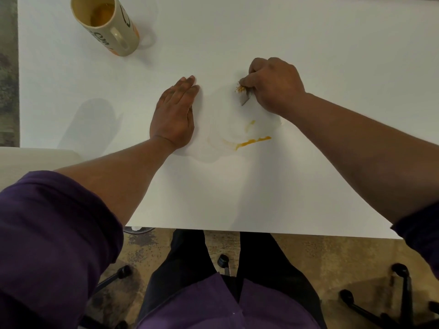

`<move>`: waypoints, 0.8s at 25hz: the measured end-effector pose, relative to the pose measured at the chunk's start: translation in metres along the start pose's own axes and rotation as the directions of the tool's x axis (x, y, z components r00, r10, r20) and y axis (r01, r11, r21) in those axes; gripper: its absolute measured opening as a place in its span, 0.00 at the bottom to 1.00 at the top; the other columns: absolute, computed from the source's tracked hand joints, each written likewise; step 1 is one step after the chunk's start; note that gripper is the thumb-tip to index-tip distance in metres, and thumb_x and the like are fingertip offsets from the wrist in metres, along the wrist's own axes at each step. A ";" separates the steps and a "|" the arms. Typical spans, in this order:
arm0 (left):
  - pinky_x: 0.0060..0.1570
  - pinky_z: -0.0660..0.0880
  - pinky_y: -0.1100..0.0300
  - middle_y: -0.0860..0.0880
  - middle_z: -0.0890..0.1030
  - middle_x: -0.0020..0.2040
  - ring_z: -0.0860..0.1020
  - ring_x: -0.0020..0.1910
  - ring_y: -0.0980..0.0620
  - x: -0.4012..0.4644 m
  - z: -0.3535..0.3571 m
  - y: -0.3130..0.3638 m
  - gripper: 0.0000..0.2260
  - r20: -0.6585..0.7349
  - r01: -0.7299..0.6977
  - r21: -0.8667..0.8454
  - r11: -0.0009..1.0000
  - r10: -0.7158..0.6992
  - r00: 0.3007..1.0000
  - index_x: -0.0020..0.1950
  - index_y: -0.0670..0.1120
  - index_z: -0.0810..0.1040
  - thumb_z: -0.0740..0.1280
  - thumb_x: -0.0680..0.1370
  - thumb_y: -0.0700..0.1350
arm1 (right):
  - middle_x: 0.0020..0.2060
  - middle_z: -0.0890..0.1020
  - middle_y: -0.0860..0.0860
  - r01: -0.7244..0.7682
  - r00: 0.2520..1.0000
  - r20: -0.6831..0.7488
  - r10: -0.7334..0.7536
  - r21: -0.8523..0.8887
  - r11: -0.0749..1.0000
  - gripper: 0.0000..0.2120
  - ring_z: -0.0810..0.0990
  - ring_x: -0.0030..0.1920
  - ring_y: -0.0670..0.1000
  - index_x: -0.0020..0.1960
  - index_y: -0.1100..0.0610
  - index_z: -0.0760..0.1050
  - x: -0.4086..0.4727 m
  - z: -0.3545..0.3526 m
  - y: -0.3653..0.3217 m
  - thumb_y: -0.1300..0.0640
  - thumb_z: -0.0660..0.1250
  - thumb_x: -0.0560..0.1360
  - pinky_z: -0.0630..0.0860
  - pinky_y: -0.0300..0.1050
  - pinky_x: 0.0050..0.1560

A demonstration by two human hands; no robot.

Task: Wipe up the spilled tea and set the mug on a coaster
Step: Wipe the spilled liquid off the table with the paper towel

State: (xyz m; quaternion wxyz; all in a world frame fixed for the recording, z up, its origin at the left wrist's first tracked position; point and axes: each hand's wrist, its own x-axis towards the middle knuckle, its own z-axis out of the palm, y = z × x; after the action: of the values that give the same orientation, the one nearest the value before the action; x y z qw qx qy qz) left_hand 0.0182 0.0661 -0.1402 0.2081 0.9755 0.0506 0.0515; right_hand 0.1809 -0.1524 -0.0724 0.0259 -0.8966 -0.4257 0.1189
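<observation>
Right hand beside spill

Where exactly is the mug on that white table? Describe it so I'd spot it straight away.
Start at the white table and go to its far left corner, well beyond the flat left hand and the right hand gripping a tissue. The mug stands there, tall and beige. Dark lettering, orange marks near its base and amber tea inside set it apart; it is the only vessel on the table.
</observation>
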 end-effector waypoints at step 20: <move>0.76 0.61 0.47 0.44 0.69 0.77 0.66 0.77 0.43 0.000 0.000 0.000 0.20 0.017 0.012 0.002 1.000 -0.012 1.000 0.74 0.42 0.72 0.56 0.82 0.36 | 0.53 0.75 0.57 -0.630 0.725 0.014 0.689 0.418 0.654 0.17 0.79 0.48 0.58 0.63 0.54 0.81 -0.095 0.035 -0.060 0.62 0.59 0.79 0.64 0.41 0.45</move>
State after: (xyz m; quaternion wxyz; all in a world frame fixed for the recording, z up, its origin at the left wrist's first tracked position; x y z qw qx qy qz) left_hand 0.0181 0.0656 -0.1402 0.2080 0.9757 0.0547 0.0419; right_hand 0.0696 -0.1891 -0.0798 0.1917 -0.9712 -0.0341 0.1376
